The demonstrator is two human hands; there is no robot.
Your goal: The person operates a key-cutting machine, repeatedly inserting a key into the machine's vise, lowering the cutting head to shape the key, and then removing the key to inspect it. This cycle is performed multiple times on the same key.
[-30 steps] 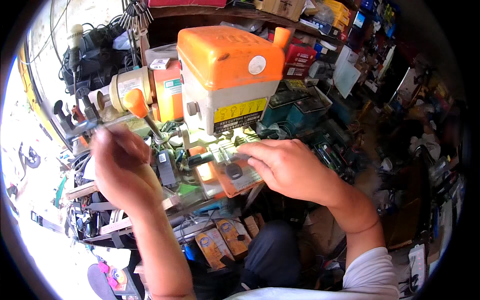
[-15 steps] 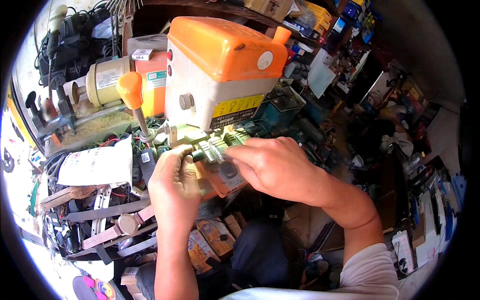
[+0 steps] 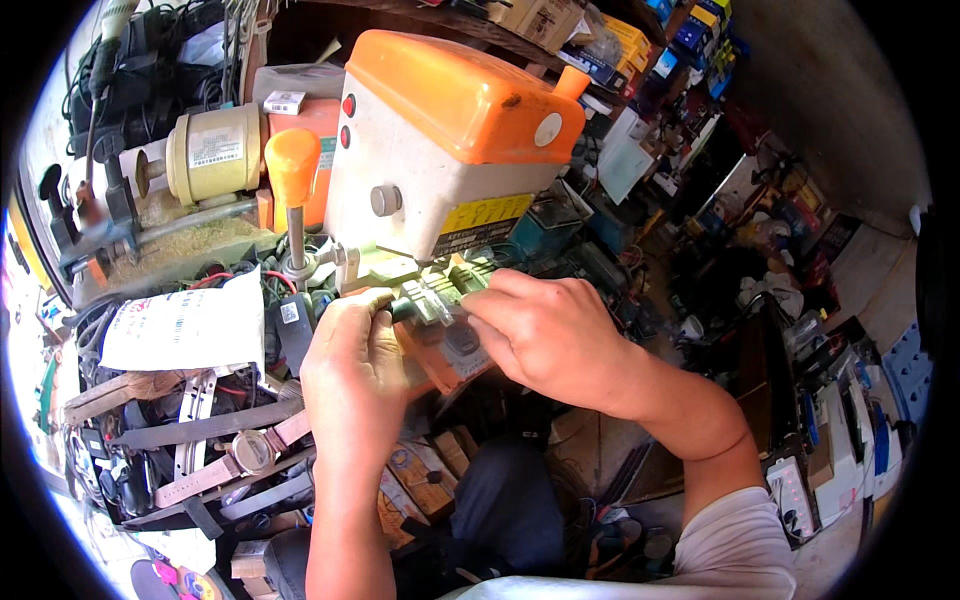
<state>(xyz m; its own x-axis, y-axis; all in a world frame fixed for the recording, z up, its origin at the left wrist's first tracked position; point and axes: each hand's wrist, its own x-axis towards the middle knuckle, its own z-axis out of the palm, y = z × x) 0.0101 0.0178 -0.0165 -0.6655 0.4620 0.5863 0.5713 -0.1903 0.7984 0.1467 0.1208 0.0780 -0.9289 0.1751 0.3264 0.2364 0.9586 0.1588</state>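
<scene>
My left hand (image 3: 355, 365) is closed around a dark cylindrical knob (image 3: 400, 310) on the left side of a metal key clamp (image 3: 435, 295). My right hand (image 3: 550, 335) has its fingers bent and pressed at the clamp's right part; what they grip is hidden. A dark round object (image 3: 462, 340), like a key head, shows faintly below the clamp. The clamp is at the foot of an orange and grey key-cutting machine (image 3: 450, 110), which has red buttons and a silver side knob (image 3: 385, 200). An orange-handled lever (image 3: 292, 165) stands upright to the left.
At left are a cream cylindrical motor (image 3: 205, 160), a black clamping device (image 3: 118, 215), a white package (image 3: 180, 330) and heaped watches and straps (image 3: 250, 450). Cluttered shelves of boxes (image 3: 625, 45) are behind. Goods are piled at right (image 3: 830, 440); my knee (image 3: 505, 500) is below.
My left hand has moved right and up from beside the lever onto the clamp's dark knob. My right hand has stayed at the clamp. The view has shifted slightly.
</scene>
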